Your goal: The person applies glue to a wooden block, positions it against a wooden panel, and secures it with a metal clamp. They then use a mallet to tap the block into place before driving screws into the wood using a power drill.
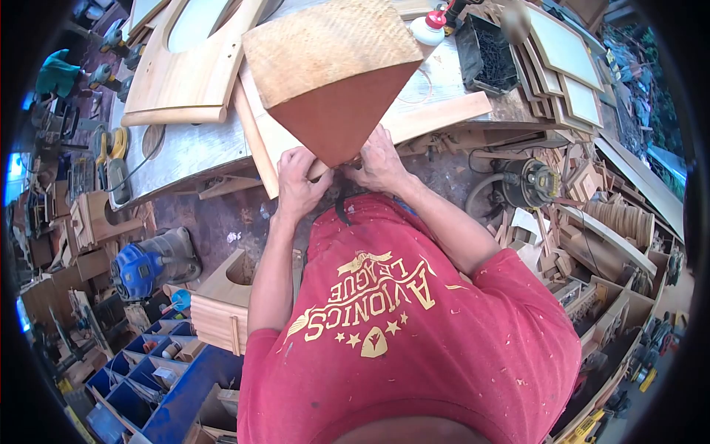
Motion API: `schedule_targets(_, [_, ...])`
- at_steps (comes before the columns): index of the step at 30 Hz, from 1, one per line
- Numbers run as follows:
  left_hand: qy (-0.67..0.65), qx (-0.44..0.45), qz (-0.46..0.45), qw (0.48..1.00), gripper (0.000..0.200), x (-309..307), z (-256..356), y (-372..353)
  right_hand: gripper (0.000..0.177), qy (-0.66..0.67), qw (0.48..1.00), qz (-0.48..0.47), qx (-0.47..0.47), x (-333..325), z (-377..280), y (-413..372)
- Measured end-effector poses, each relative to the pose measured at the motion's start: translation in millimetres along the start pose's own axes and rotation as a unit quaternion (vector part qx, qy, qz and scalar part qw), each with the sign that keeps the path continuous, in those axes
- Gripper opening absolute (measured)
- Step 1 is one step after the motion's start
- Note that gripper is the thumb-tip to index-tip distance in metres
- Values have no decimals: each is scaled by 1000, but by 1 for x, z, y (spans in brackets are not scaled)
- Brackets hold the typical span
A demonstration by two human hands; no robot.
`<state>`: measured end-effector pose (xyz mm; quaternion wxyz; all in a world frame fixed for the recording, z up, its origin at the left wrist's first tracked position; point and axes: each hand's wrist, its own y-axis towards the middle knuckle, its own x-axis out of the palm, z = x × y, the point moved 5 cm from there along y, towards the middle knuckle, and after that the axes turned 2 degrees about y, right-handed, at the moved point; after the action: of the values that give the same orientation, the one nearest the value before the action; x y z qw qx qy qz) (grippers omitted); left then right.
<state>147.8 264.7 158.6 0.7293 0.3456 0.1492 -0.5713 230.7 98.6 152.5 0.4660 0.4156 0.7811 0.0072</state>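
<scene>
A thick wooden piece (347,103) rises close to the camera, its rough pale end face on top and its smooth reddish side narrowing toward my body. At its lower end, my left hand (298,180) is closed, with fingers curled around a pale wooden edge. My right hand (379,164) grips the other side of that lower end, its fingertips partly hidden behind the piece. Both hands are close together at the bench's front edge, just ahead of my red shirt. A narrow wooden strip (254,140) lies beside my left hand, and another strip (444,116) extends right from behind my right hand.
On the workbench (188,152) lie a curved wooden frame (174,85), a white bottle with red cap (429,29), a black bin of screws (484,52) and stacked panels (566,52). A blue vacuum (154,263) and blue divided box (159,377) stand at left; wood scraps crowd the right.
</scene>
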Motion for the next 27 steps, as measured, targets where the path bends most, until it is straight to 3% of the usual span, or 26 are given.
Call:
schedule_targets(6, [-1,-3,3,1000,34,-2,2,0,62,0,999,-1,53,-13,7,-3])
schedule_targets(9, [2,-10,4,1000,35,-4,7,2,59,13,995,72,70,-41,25,-28])
schedule_targets(11, [6,-13,17,1000,33,1,0,-2,58,91,967,112,208,-65,39,-57])
schedule_targets(13, [-8,-21,16,1000,31,2,-3,-3,57,75,938,172,292,-77,71,-101])
schedule_targets(15, [-48,-28,-5,998,28,2,1,-3,57,174,826,248,475,-73,123,-157])
schedule_targets(18, [-81,-80,-13,993,26,5,11,0,80,450,552,312,629,-40,206,-238])
schedule_targets(21, [-70,-118,-27,990,34,5,3,-8,107,515,476,352,620,-19,226,-235])
schedule_targets(23, [-39,-142,-38,988,42,4,3,-8,118,574,457,366,572,-11,239,-210])
schedule_targets(24, [-9,-134,-28,991,36,2,11,-4,123,603,447,370,547,-6,245,-197])
schedule_targets(27, [54,-179,-60,981,36,-2,21,-1,128,659,363,422,506,17,265,-166])
